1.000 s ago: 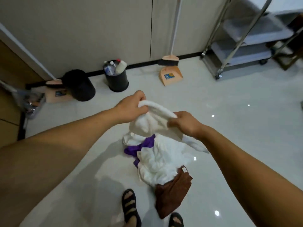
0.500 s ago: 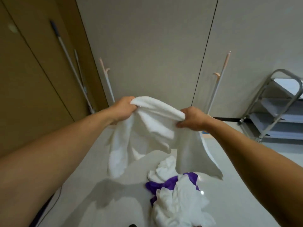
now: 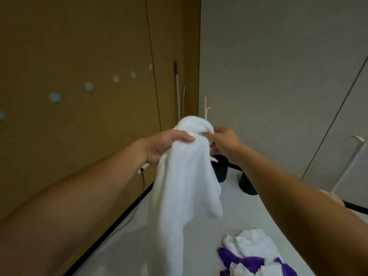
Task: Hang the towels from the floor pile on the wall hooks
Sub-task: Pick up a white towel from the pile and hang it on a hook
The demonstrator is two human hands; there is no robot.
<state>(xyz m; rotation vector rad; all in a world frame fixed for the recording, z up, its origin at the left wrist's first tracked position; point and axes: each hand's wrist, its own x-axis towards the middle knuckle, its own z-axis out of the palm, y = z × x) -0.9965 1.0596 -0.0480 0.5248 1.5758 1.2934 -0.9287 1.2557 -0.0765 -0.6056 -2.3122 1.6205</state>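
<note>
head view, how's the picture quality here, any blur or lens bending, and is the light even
Head view: soft all over, with motion blur on the white towel and both hands (left hand, right hand); the wide lens bends the wall seams and the black baseboard into curves; light is dim and even with no glare, and the hooks show as pale smudges.

- No text, label, brand, number or sign can be read anywhere in the head view; the picture is soft and somewhat blurred
</note>
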